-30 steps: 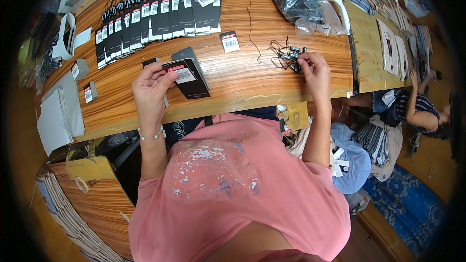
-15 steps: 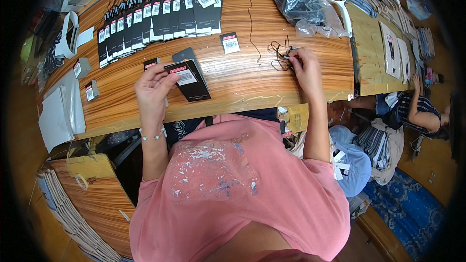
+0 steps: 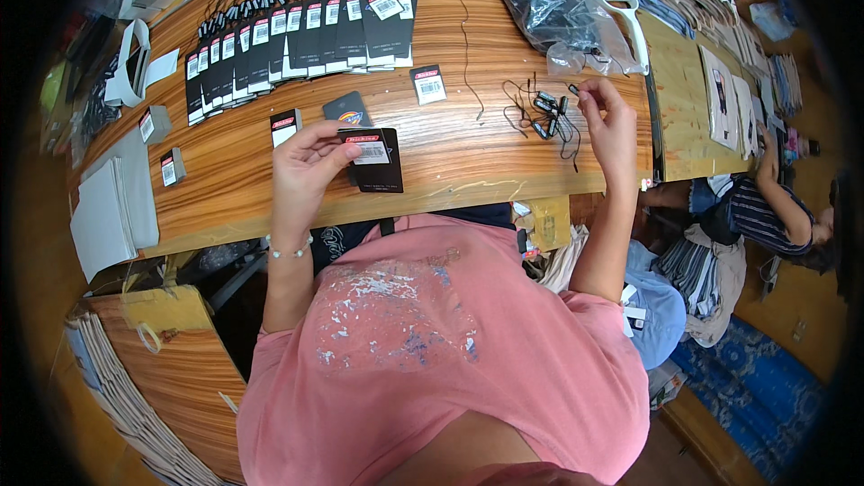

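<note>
My left hand (image 3: 310,162) pinches a black hang tag (image 3: 382,178) with a red band and a white barcode sticker, held above the table's near edge. My right hand (image 3: 612,121), thumb and finger together, grips the end of a black hang-tag string (image 3: 573,88) with a small dark fastener. Beside that hand lies a small tangle of similar strings (image 3: 547,113). Just beyond the held tag rests a dark card (image 3: 346,108), partly covered by it. Small barcode labels lie near it, one to the left (image 3: 285,124) and one to the right (image 3: 428,84).
Strung black tags (image 3: 261,58) overlap in a row at the far left. One string (image 3: 466,45) lies alone. A clear bag of strings (image 3: 540,9) and a white handle-shaped object (image 3: 635,27) are far right. White sheets (image 3: 112,211) lie left. Another person (image 3: 765,207) is at the right.
My right hand has lifted and moved right from the tangle with a string; the strings there have spread. My left hand has shifted slightly right, and its tag now faces up more squarely.
</note>
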Available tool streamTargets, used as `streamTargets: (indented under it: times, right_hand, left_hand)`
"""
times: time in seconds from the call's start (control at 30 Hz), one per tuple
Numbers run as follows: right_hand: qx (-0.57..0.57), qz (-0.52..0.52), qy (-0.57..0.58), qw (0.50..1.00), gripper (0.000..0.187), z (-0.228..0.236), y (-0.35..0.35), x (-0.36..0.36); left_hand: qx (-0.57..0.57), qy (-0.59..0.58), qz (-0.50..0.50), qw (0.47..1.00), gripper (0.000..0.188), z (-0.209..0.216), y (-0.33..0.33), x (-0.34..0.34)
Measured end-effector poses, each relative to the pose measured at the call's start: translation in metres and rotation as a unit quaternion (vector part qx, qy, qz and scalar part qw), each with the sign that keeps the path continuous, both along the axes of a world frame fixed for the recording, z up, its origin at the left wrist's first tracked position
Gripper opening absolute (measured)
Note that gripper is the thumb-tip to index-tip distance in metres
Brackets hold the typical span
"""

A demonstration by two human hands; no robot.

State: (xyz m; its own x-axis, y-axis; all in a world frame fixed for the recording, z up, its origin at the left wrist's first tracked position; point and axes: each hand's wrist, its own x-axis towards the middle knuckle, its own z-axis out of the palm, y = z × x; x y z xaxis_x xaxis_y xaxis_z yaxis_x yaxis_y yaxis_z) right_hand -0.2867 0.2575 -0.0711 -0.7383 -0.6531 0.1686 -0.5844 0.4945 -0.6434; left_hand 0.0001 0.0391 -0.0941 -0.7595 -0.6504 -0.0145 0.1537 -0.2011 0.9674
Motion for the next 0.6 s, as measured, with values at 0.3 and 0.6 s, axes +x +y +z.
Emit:
streamTargets:
  times: [0.3, 0.6]
  right_hand:
    - [-0.097, 0.094, -0.141, 0.981, 0.010, 0.045, -0.009, 0.028]
    - [-0.023, 0.322, -0.191, 0.927, 0.017, 0.065, -0.045, 0.083]
  left_hand:
    - [-0.026, -0.002, -0.158, 0.987, 0.019, 0.025, 0.011, -0.017]
    - [0.009, -0.037, -0.324, 0.945, 0.016, 0.046, 0.031, -0.055]
